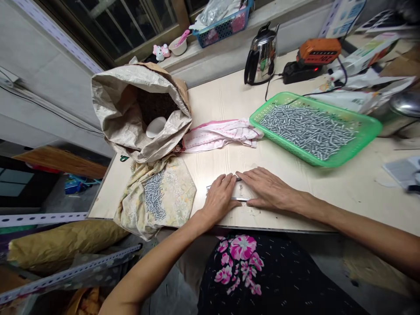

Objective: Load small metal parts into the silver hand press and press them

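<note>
At the table's near edge, both hands span a small metal-edged piece that I cannot identify. Its bright metal strip (240, 199) runs between my thumbs, and a dark edge (238, 179) shows at the fingertips. My left hand (219, 196) is closed around the left part, fingers on the far side and thumb on the near side. From the right, my right hand (269, 189) grips it the same way. Much of the piece is hidden under my hands. Left of them, small silvery metal pins (154, 196) lie piled on a patterned cloth (179, 186).
A green plastic basket (349, 159) full of similar pins stands at the right. Behind the cloth is an open woven sack (113, 98) with dark contents and a white dish (156, 127). A pink-white towel (219, 135), kettle (264, 52) and orange battery (318, 51) on a charger lie farther back.
</note>
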Tool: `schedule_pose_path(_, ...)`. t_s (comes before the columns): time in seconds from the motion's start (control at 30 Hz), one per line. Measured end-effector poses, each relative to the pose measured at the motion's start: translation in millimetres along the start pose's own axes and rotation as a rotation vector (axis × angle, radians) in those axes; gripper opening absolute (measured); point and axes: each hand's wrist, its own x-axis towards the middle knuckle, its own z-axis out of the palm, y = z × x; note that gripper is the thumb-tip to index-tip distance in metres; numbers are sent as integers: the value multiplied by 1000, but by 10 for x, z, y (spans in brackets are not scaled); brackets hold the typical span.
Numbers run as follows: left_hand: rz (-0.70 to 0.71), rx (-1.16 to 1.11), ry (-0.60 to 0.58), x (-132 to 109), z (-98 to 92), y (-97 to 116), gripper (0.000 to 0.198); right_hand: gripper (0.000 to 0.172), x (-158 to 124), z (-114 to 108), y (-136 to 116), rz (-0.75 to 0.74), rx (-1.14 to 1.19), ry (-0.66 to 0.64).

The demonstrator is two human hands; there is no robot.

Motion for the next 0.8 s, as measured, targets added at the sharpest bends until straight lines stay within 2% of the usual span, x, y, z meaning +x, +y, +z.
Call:
schedule_pose_path(0.07,28,19,-67,142,10,-21,67,76,0,-20,15,24,5,-15)
schedule_pose_path(0.17,28,41,-121,248,-11,-58,61,57,48,-100,9,18,34,-52)
schedule_pose_path(0.27,7,23,-113,295,-21,-83,48,35,113,-172,9,10,82,-83)
schedule_pose_path(0.37,-29,-2,-91,343,0,-104,35,24,165,-189,42,9,119,-103)
schedule_pose_path(0.6,-51,-10,-81,449,47,-133,17,9,300,-147,169,31,82,-97)
schedule_pose_path(0.8,-64,34,-59,490,55,-126,18,18,409,-79,199,60,39,-147)
